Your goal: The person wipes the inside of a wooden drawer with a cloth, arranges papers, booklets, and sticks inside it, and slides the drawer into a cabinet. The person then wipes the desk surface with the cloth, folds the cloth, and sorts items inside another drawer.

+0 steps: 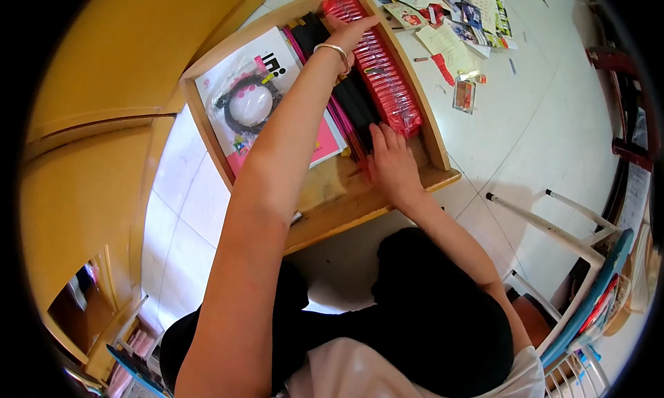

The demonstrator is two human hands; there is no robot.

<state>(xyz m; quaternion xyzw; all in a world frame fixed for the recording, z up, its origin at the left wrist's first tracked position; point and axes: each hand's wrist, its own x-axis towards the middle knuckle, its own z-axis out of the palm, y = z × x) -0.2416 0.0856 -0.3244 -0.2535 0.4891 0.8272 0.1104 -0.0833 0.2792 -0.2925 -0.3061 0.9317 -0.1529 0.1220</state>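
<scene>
In the head view, a wooden drawer (437, 139) stands pulled out in front of my knees. Along its right side lies a long row of thin red packets (387, 87) in clear wrap. Black folded items (356, 102) lie beside the row. My left hand (348, 38), with a bracelet at the wrist, reaches to the far end, fingers apart over the red row and black items. At the near end, my right hand (394, 161) lays its extended fingers against the black items and the end of the row. Neither hand visibly grips anything.
Left in the drawer lie a white-and-pink book (325, 145) and a bagged coiled black cable (238, 125). Papers and cards (474, 24) and a small clear box (464, 96) are scattered on the floor. A chair (588, 253) stands right, a yellow cabinet (104, 59) left.
</scene>
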